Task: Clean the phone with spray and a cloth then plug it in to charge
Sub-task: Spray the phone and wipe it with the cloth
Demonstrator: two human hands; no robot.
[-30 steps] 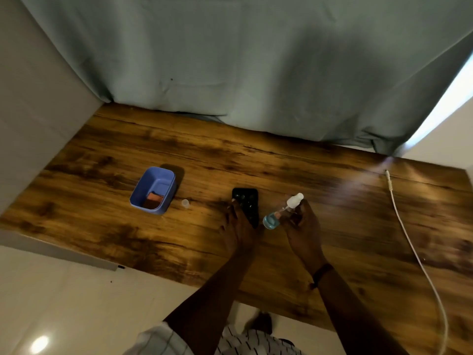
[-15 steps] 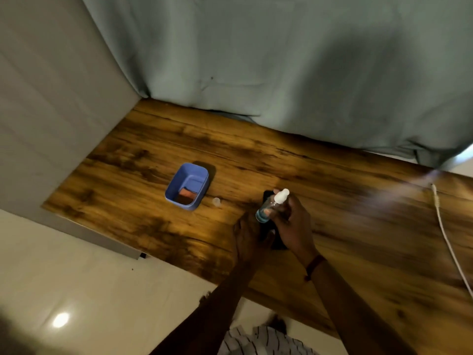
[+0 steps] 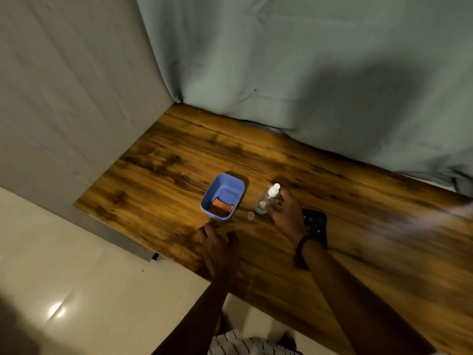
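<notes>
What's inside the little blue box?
A folded orange-brown thing, likely the cloth, lies at the near end of the blue box; the rest of the floor is bare. The near wall hides its lower edge.

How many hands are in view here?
2. The left hand is open near the bin; the right hand grips the bottle, beside the phone.

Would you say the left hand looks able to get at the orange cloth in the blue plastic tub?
Probably yes: the left hand hovers open just before the open-topped blue plastic tub, and nothing covers the orange cloth.
</notes>
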